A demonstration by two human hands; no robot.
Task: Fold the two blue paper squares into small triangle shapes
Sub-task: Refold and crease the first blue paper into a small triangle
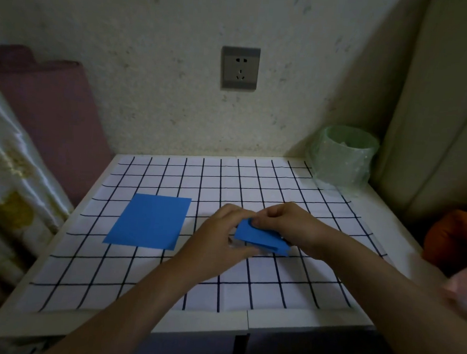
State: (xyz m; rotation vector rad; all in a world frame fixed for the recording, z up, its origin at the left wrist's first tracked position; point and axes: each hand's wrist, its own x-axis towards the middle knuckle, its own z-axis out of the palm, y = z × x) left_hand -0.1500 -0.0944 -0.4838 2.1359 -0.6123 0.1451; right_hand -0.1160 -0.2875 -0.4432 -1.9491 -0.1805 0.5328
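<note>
Both our hands are together over the middle-right of the grid-lined sheet (254, 183) that covers the white worktop (190, 322). Between them is the folded blue paper (258, 237), already doubled over so that layered edges show along its near side. It is tilted, with its far corner raised off the sheet and its near edge low, close to the surface.

Our left hand (223, 231) grips the paper's left side, fingers curled over the top and thumb reaching in along the near edge. Our right hand (287, 224) pinches the paper's upper corner with curled fingertips, and its wrist lies over the paper's right end. The two hands nearly touch above the fold.

To the left, well apart from the hands, the flat blue paper square (149, 221) lies unfolded on the grid sheet, with no hand on it.

At the far right corner of the worktop stands a green bin (343, 156) lined with a thin plastic bag. A grey wall socket (240, 67) sits on the wall behind. An orange object (455, 237), too dim to identify, lies off the right edge.
</note>
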